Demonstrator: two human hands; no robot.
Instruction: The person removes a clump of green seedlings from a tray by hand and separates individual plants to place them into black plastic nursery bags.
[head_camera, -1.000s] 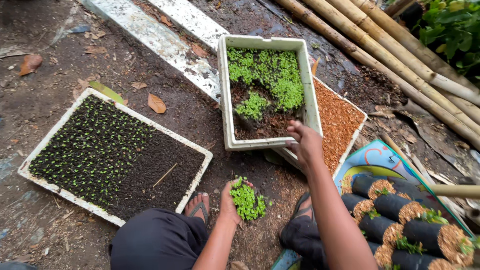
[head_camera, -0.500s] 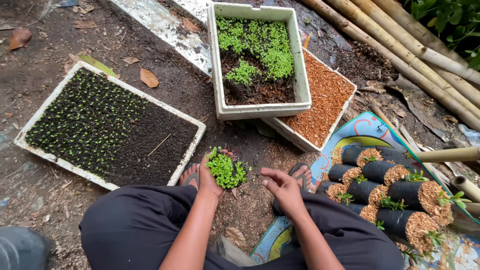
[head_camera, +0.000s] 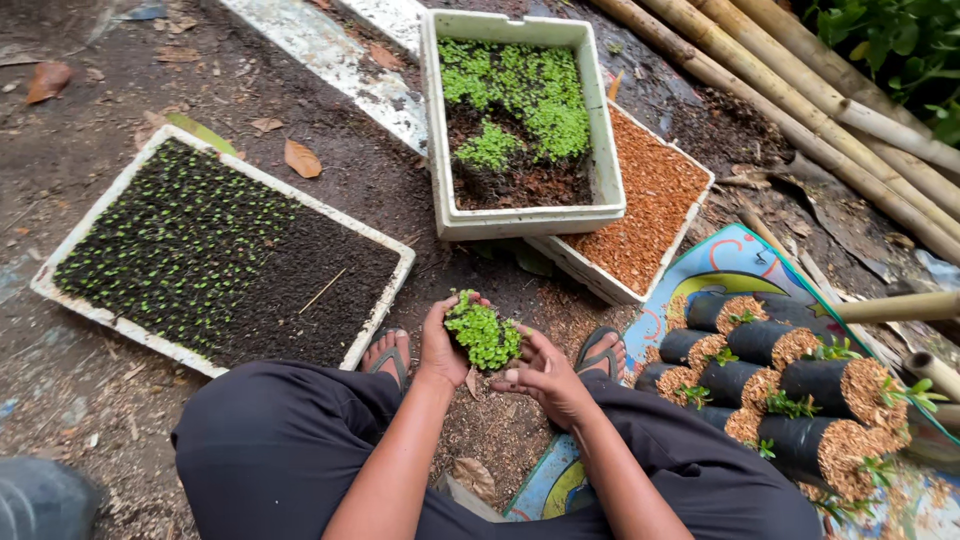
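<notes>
hands (head_camera: 495, 360) cup seedling clump (head_camera: 483, 335) over dirt ground (head_camera: 350, 160), outdoors.

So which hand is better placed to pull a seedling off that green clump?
Probably the right hand: its fingers touch the seedling clump and hold nothing, while the left hand cradles it.

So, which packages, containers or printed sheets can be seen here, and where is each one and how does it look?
White foam box: top centre, deep, rectangular, partly filled with green seedlings.
White foam tray: left, shallow, dark soil with tiny sprouts.
Second foam tray: under the box, holding orange-brown husk.
Black grow bags: right, lying in rows, husk-topped.
Printed sheet: under the bags, blue with bright shapes.
No screens or signs.
</notes>
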